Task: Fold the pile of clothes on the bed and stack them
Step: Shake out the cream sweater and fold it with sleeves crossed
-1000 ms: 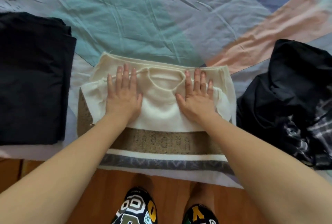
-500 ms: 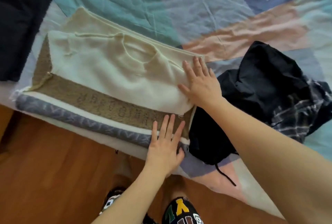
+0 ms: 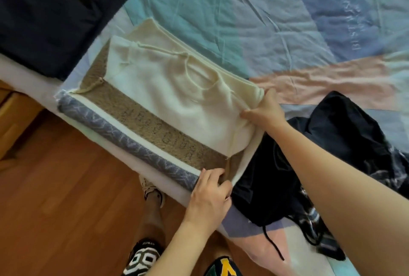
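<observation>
Sweater: the cream sweater [image 3: 177, 103] lay flat on the bed [image 3: 254, 21], in the middle of the frame, near the bed's edge. It had a brown band and a grey-blue patterned band along its lower side.
How it would handle: it looked soft, thick and floppy, not stiff. It was likely a bit heavy for a top. It would bend anywhere and could sag if lifted by one corner.
Where to hold: the two corners of one side looked like the best spots, so the whole edge could come over in one go.
Right hand: the right hand [image 3: 263, 111] was at the right edge of the sweater, center right of the frame. Its fingers pinched the cream cloth.
Left hand: the left hand [image 3: 210, 193] was at the lower right corner of the sweater, lower middle of the frame. Its fingers curled on the brown and grey-blue corner, gripping it.
Folded stack: a dark folded stack [image 3: 55, 16] sat in the upper left of the frame.
Unfolded pile: a dark pile of clothes [image 3: 332, 154] with a plaid piece sat at the right, just beside the sweater.
Writing: the brown band had dark letters, too blurry to read. The bed cover had pale letters in the upper right, also too faint to read for sure.
</observation>
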